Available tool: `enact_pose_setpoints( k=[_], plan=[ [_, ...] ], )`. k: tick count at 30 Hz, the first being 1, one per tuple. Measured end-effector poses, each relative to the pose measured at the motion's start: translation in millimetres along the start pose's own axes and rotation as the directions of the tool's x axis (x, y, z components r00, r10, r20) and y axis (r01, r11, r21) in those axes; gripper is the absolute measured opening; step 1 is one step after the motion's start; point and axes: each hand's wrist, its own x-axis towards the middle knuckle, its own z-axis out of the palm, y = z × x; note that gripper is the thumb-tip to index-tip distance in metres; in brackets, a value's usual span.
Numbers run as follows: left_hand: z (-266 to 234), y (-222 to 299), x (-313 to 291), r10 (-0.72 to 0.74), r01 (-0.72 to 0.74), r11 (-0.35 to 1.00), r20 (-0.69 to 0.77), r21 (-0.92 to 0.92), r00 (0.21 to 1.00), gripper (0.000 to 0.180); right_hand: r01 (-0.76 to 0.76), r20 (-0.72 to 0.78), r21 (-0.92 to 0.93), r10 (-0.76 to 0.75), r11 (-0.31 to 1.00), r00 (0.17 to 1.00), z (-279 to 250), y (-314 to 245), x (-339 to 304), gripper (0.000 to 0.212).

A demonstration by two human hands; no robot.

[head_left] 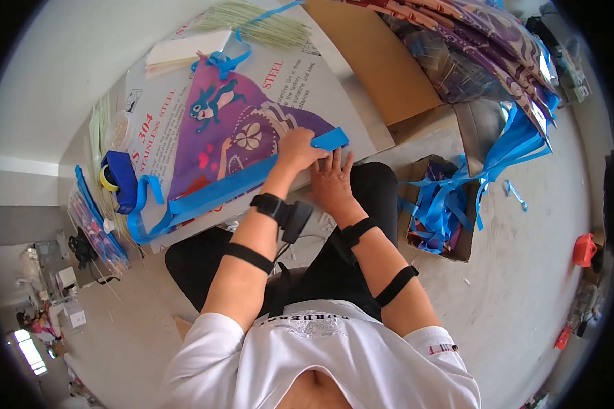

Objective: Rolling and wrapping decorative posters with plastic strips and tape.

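A purple printed fabric sheet [205, 146], shaped like a kite panel with cartoon figures, lies on the lettered board in front of me. Along its near edge runs a blue fabric strip [232, 180], whose loose tail curls off at the left. My left hand [297, 151] is closed on the strip near its right end, thumb and fingers pressed together. Just to the right, my right hand [331, 185] has its fingers stretched out, their tips at the strip's lower edge by the board's rim. What lies under both palms is hidden.
On the board are a blue tape dispenser [119, 183], white cards [184, 53] and thin pale sticks [252, 26]. A large cardboard box [382, 61] stands far right beside hanging printed sheets [484, 48]. A small box [467, 249] of blue strips sits on the floor.
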Motion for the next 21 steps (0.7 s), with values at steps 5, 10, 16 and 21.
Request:
enact_pose_setpoints(
  k=[5, 10, 16, 21],
  plan=[
    [-17, -79, -11, 0.037, 0.008, 0.955, 0.149, -0.295, 0.988, 0.028, -0.023, -0.032, 0.036, 0.024, 0.999, 0.999, -7, 2, -2, 0.079],
    [-10, -93, -27, -0.085, 0.08, 0.895, 0.01, -0.439, 0.996, 0.02, -0.007, -0.138, 0.027, 0.011, 1.0, 0.99, 2, 12, -4, 0.059],
    [-8, -85, -33, -0.087, 0.071, 0.986, -0.103, -0.15, 0.991, 0.026, 0.046, -0.191, 0.002, -0.044, 0.999, 0.981, -3, 30, -1, 0.048],
    [-9, -80, -39, -0.095, 0.08, 0.991, -0.135, -0.111, 0.986, 0.031, 0.15, -0.408, 0.179, -0.066, 0.972, 0.911, -32, 29, 5, 0.06]
  ],
)
